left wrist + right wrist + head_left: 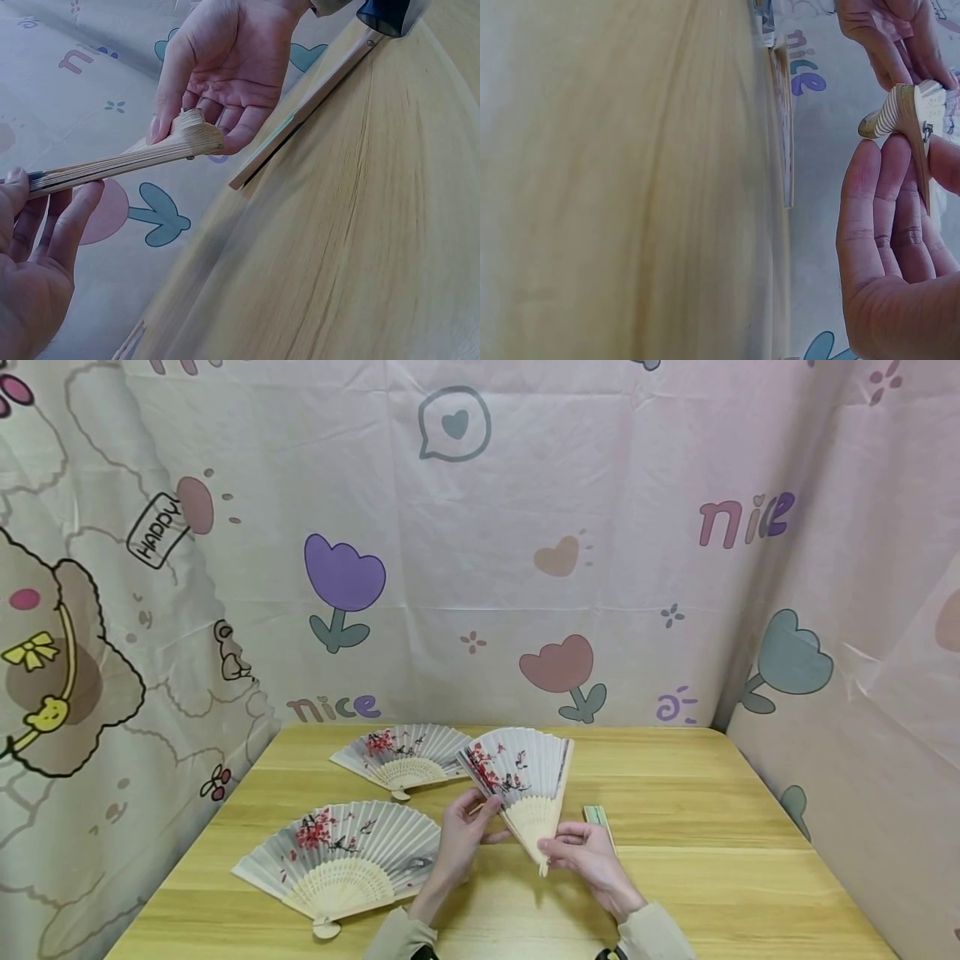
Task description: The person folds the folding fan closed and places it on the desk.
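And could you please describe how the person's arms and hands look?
The left hand and right hand are bare, without gloves. The sleeves are beige, and a partly visible dark item shows beside each, the right one with a touch of yellow.

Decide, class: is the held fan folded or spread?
Partly spread: the held fan shows its pleats, but forms a narrower wedge than the lower-left fan.

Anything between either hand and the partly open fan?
Nothing visible. The left hand pinches the partly open fan along its side, and the right hand holds it near the pivot end. The folded fan on the table is not between them.
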A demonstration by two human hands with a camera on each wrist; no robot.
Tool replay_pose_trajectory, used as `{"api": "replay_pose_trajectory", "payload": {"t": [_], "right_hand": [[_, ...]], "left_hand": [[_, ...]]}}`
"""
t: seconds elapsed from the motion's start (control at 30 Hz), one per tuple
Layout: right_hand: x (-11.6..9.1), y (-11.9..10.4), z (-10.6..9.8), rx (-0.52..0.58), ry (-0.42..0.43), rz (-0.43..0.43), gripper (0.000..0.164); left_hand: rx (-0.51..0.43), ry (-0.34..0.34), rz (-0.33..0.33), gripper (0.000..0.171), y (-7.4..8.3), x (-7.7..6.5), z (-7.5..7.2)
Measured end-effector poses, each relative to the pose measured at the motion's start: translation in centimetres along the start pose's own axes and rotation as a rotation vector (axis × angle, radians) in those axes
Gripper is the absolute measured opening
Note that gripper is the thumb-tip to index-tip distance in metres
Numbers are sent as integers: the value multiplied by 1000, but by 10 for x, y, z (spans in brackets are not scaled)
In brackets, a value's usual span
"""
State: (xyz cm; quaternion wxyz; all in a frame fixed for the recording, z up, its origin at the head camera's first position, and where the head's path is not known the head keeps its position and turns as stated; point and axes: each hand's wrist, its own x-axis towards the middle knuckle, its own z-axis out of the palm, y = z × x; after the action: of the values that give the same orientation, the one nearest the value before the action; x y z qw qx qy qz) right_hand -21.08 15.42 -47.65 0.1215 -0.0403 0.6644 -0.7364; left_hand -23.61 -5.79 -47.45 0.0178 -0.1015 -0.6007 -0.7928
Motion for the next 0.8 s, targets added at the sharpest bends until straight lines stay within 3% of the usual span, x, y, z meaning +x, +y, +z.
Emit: {"api": "replay_pose_trajectory", "payload": {"t": [0.27,0.57,0.8], "right_hand": [[-1,-2,0,-13,2,1,21],[-2,-2,1,-37,11,-21,19],[-1,-1,4,-74,49,-43,33]], "left_hand": [[-21,2,1,38,1,0,0],[31,-13,-8,36,5,-2,2],[34,-41,4,34,5,-3,3]]}}
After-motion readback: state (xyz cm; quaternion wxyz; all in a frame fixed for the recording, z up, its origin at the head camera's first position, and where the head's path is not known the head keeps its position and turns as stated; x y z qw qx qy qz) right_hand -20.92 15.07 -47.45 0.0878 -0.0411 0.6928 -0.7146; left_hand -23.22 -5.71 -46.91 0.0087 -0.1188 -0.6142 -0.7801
